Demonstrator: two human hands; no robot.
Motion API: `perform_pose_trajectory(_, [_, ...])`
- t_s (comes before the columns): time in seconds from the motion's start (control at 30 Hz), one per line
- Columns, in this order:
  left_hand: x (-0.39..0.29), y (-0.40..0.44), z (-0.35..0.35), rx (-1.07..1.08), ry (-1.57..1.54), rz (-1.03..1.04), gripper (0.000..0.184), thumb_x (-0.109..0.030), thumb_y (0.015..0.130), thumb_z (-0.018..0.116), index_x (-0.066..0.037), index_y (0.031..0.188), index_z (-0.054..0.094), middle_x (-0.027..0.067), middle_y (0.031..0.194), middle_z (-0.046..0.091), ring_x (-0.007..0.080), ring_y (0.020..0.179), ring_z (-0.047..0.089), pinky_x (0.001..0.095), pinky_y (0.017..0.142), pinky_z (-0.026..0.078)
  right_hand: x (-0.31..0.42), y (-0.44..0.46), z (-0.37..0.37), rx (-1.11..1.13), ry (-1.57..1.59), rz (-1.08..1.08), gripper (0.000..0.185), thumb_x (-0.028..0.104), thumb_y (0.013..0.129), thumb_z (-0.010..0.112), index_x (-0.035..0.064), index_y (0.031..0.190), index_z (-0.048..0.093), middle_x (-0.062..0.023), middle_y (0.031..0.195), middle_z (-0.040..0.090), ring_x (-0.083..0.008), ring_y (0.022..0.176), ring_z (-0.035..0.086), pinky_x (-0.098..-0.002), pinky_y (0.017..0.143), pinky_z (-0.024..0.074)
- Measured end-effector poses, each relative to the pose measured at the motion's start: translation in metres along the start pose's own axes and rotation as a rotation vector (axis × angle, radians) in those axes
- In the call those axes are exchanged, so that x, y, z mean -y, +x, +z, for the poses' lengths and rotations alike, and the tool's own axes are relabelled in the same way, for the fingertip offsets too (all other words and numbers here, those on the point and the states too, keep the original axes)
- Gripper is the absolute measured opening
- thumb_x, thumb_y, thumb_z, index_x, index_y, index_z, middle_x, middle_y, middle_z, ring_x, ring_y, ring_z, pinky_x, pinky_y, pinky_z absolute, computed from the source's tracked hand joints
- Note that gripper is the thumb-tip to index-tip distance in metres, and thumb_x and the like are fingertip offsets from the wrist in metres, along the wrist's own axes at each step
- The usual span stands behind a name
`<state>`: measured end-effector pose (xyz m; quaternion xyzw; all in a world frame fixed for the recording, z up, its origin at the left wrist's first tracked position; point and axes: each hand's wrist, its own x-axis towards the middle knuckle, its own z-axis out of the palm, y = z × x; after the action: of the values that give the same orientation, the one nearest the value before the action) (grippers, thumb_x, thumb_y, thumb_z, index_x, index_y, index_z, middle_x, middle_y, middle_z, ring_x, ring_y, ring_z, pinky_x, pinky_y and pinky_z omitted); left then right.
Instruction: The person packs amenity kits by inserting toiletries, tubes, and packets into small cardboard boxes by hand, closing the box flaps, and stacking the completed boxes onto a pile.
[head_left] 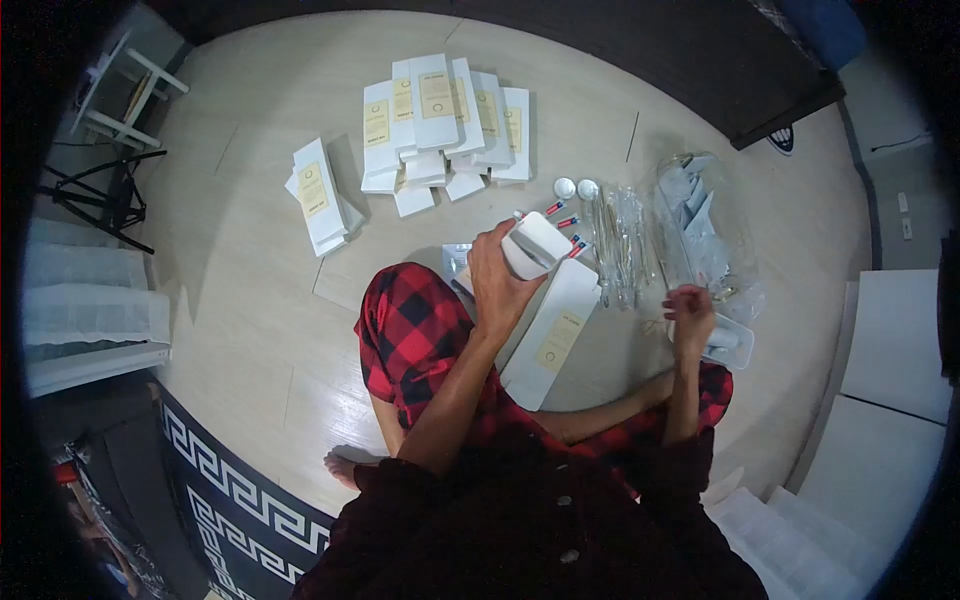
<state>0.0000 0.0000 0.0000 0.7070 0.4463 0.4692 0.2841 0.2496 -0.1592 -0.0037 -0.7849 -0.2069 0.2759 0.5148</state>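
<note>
My left hand (497,283) is closed round a white container (538,243) with rounded corners, its open side turned up. Just below it lies a long white box (552,335) with a cream label. My right hand (690,312) has its fingers curled together, and what they hold, if anything, is too small to make out. Close beside that hand is a white tray (738,345) with a pale rounded item in it. Several small red and blue tubes (556,208) lie around the white container, partly hidden by it.
Stacked white labelled boxes (437,110) stand ahead, with a smaller stack (318,200) to the left. Two round tins (565,188), thin items in clear sleeves (622,245) and a large clear bag (700,215) of pale pieces lie on the floor. Dark furniture (640,50) borders the far side.
</note>
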Motion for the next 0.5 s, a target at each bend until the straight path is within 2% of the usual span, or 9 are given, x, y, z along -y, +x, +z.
perform_pose_trajectory(0.07, [0.002,0.008,0.004,0.068,0.010,-0.033,0.075,-0.007,0.052,0.079,-0.007,0.119,0.044,0.0128,0.106,0.051,0.0315,0.099,0.048,0.0404,0.085,0.036,0.031,-0.004,0.012,-0.160,-0.166,-0.246,0.025,0.018,0.079,0.066,0.0035,0.098,0.060,-0.0123,0.086,0.066,-0.0288,0.068,0.063,-0.0385,0.063,0.0517])
perform_pose_trajectory(0.1, [-0.018,0.002,0.003,0.049,-0.015,-0.004,0.075,-0.007,0.052,0.079,-0.007,0.119,0.044,0.0128,0.106,0.051,0.0315,0.099,0.048,0.0404,0.085,0.036,0.033,-0.007,-0.001,-0.183,-0.161,-0.282,0.025,0.018,0.079,0.066,0.0035,0.098,0.060,-0.0123,0.086,0.066,-0.0288,0.068,0.063,-0.0385,0.063,0.0517])
perform_pose_trajectory(0.17, [-0.030,-0.002,0.004,0.083,-0.006,-0.002,0.075,-0.006,0.052,0.078,-0.007,0.119,0.044,0.0127,0.102,0.051,0.0317,0.098,0.048,0.0399,0.084,0.037,-0.005,0.008,0.003,-0.060,-0.672,-0.413,0.024,0.018,0.077,0.067,-0.0002,0.091,0.061,-0.0149,0.078,0.065,-0.0276,0.067,0.063,-0.0365,0.059,0.0501])
perform_pose_trajectory(0.2, [-0.036,-0.002,0.005,0.073,-0.011,0.013,0.075,-0.006,0.052,0.078,-0.007,0.119,0.044,0.0127,0.102,0.051,0.0317,0.098,0.048,0.0399,0.084,0.037,-0.023,0.010,0.008,-0.071,-0.666,-0.427,0.024,0.018,0.077,0.067,-0.0002,0.091,0.061,-0.0149,0.078,0.065,-0.0276,0.067,0.063,-0.0365,0.059,0.0501])
perform_pose_trajectory(0.27, [-0.043,-0.003,0.005,0.090,-0.057,0.079,0.076,-0.006,0.052,0.078,-0.007,0.120,0.044,0.0123,0.100,0.051,0.0313,0.097,0.048,0.0397,0.083,0.036,-0.059,0.011,0.024,-0.080,-0.971,-0.523,0.026,0.021,0.076,0.067,-0.0008,0.089,0.062,-0.0158,0.072,0.063,-0.0277,0.066,0.063,-0.0366,0.057,0.0489])
perform_pose_trajectory(0.3, [-0.046,-0.003,0.000,0.082,-0.045,0.082,0.076,-0.006,0.052,0.078,-0.007,0.120,0.044,0.0123,0.100,0.051,0.0313,0.097,0.048,0.0397,0.083,0.036,-0.074,0.017,0.026,-0.073,-0.960,-0.532,0.026,0.021,0.076,0.067,-0.0008,0.089,0.062,-0.0158,0.072,0.063,-0.0277,0.066,0.063,-0.0366,0.057,0.0489])
perform_pose_trajectory(0.37, [-0.048,-0.002,-0.009,0.113,-0.036,0.093,0.077,-0.005,0.052,0.077,-0.008,0.121,0.044,0.0122,0.100,0.051,0.0311,0.097,0.049,0.0397,0.082,0.036,-0.094,0.031,0.021,-0.080,-0.567,-0.388,0.025,0.021,0.076,0.069,0.0004,0.090,0.062,-0.0151,0.072,0.063,-0.0239,0.064,0.063,-0.0343,0.056,0.0488])
perform_pose_trajectory(0.43, [-0.043,-0.001,-0.015,0.114,-0.032,0.101,0.075,-0.006,0.052,0.077,-0.008,0.120,0.044,0.0123,0.099,0.050,0.0309,0.097,0.048,0.0398,0.081,0.036,-0.041,0.012,0.014,-0.199,-0.294,-0.289,0.020,0.015,0.079,0.067,-0.0003,0.090,0.062,-0.0123,0.075,0.063,-0.0183,0.061,0.061,-0.0292,0.052,0.0477])
perform_pose_trajectory(0.5, [-0.036,-0.002,-0.013,0.130,-0.018,0.092,0.073,-0.007,0.053,0.077,-0.007,0.118,0.045,0.0127,0.098,0.049,0.0313,0.096,0.048,0.0400,0.080,0.036,0.032,-0.017,-0.003,-0.134,0.113,-0.357,0.011,0.008,0.083,0.062,-0.0002,0.090,0.061,-0.0085,0.077,0.061,-0.0129,0.062,0.059,-0.0244,0.052,0.0468])
